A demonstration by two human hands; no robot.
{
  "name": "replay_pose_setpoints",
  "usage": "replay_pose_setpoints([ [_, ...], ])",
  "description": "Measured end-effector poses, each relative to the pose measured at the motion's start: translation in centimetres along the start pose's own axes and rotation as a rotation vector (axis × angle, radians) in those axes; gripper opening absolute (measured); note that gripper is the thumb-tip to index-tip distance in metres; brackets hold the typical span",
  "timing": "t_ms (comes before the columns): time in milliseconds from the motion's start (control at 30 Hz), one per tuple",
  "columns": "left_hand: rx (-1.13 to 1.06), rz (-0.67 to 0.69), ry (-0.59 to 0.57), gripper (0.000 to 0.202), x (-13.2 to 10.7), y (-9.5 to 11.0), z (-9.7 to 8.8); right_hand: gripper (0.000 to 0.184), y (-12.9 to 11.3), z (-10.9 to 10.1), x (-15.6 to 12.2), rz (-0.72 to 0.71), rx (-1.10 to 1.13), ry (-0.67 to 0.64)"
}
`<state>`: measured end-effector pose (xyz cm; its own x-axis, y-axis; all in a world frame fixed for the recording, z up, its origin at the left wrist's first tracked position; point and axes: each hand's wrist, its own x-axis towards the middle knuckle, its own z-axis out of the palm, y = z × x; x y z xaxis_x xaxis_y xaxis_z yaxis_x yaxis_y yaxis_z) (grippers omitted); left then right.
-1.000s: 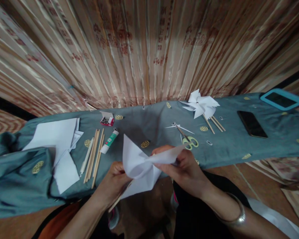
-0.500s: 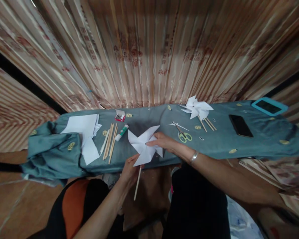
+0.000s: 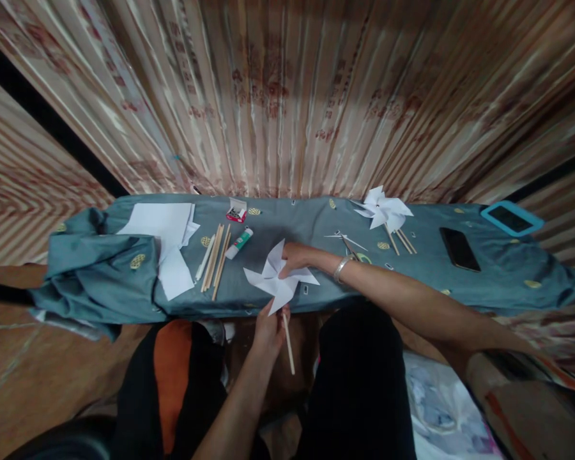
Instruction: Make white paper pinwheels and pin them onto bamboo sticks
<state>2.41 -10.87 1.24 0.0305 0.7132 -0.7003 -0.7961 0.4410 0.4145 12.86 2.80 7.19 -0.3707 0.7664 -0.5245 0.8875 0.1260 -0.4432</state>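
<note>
At centre: white paper pinwheel, pointed blades, stick seemingly behind.

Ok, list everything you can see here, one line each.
pinwheel: one, white, front edge of the cloth, between the hands
stick: one, pale wood, below that pinwheel
finished pinwheels: count unclear, white, far side, right of centre
loose sticks: several, pale wood, left of centre
glue stick: one, white and green, beside the loose sticks
small box: one, red, far edge
paper sheets: several, white, left
scissors: one, green handles, behind the right wrist
phone: one, black, right
tablet: one, blue case, far right
cloth: one, grey-blue, under all
left hand: grips the stick
right hand: on the pinwheel's centre, silver bangle
</note>
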Motion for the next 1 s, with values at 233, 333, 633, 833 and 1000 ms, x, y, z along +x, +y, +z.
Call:
replay_pose_setpoints([
  [233,-0.081,-0.068,0.052,0.026,0.0,-0.1,-0.3,0.031,-0.7,0.1,0.4,-0.027,-0.236,-0.042],
  [333,-0.090,-0.070,0.051,0.022,-0.5,-0.3,-0.7,0.034,-0.7,0.1,0.3,-0.033,-0.273,-0.054],
  [633,-0.050,-0.148,-0.079,0.009,-1.4,-0.8,-2.2,0.036,-1.2,0.0,-0.2,-0.036,-0.317,-0.073],
  [833,-0.041,-0.140,-0.120,0.010,-1.1,-0.9,-2.2,0.039,-1.6,-0.2,-0.5,-0.025,-0.350,-0.098],
  [1000,-0.043,-0.136,-0.134,0.012,-0.9,-1.1,-2.5,0.042,-1.7,-0.2,0.2,-0.029,-0.399,-0.142],
])
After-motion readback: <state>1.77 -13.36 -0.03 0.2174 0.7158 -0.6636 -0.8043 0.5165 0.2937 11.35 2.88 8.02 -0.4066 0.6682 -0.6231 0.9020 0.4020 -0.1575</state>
